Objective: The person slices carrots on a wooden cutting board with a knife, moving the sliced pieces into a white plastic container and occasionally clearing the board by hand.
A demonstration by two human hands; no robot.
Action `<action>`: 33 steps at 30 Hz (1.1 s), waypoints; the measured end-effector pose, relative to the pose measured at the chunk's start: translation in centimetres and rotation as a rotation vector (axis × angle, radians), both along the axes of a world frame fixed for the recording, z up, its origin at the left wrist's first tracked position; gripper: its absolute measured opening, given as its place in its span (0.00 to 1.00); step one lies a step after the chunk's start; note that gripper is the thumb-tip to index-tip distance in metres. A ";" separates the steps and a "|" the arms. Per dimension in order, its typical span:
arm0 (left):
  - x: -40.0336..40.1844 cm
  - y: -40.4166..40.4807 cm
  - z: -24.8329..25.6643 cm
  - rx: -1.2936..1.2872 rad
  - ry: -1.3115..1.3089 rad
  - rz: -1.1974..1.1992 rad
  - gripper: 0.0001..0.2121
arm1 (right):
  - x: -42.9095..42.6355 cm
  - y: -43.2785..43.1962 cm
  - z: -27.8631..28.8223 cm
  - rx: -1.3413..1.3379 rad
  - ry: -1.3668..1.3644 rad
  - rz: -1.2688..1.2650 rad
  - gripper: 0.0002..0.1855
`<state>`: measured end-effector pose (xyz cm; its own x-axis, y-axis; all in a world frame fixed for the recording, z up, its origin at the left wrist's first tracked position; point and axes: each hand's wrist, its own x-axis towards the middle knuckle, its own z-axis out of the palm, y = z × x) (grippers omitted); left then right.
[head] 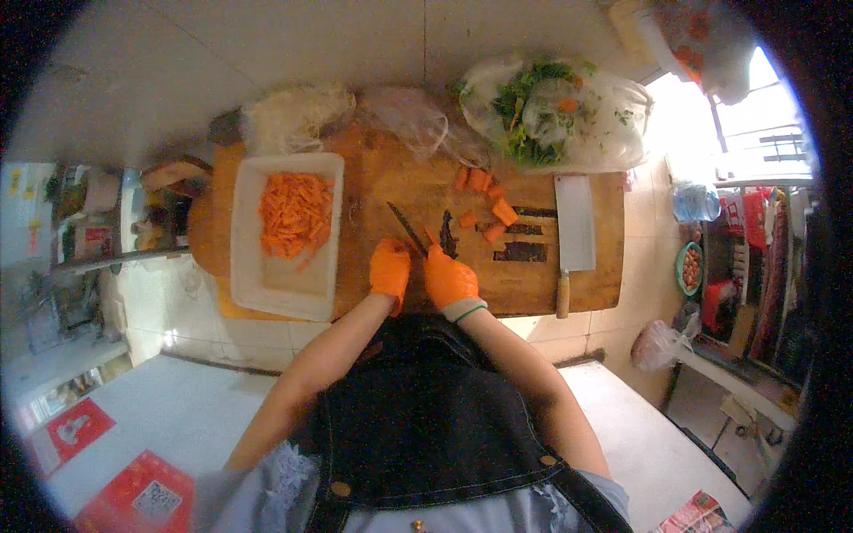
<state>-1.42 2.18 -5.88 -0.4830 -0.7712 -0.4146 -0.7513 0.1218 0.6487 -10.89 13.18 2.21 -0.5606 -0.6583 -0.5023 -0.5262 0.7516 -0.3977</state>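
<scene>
Near the front edge of a wooden cutting board [386,160], both my hands wear orange gloves. My right hand [452,278] is closed around a knife with a narrow dark blade [405,225], whose tip points away and to the left. Just left of it, my left hand [389,270] has its fingers curled; whether anything is inside them is hidden. Beyond my right hand lies a dark, ragged strip [449,234]. Several chunks of carrot [505,212] are scattered to its right. A white plastic tub [286,286] on the left holds cut carrot strips [293,213].
A cleaver [575,223] lies on the board's right side, wooden handle [564,296] towards me. Dark rectangular patches [523,252] sit beside it. Plastic bags [406,120] line the back, one bag [610,136] with leafy greens [533,126]. Low on the right is a green basin [681,273].
</scene>
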 end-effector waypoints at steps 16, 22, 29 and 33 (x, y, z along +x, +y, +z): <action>-1.9 -0.4 5.4 0.079 -0.137 -0.038 0.17 | 0.5 1.1 -0.9 0.037 0.043 0.143 0.09; -2.2 -0.7 5.9 0.118 -0.103 -0.113 0.16 | -0.5 -1.8 -1.3 0.039 -0.078 0.026 0.13; 0.0 -2.5 3.4 0.340 0.058 -0.179 0.12 | -3.8 2.9 -0.8 -0.084 -0.153 -0.347 0.24; 0.0 -3.1 4.8 -0.438 0.041 -0.667 0.11 | -5.4 9.6 0.5 -0.164 -0.015 -0.637 0.22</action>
<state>-1.40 -0.94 -1.03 -0.9083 -0.4029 -0.1125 -0.4066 0.7872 0.4637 -16.25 22.79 2.68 -0.8597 -0.2685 -0.4346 0.0079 0.8436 -0.5370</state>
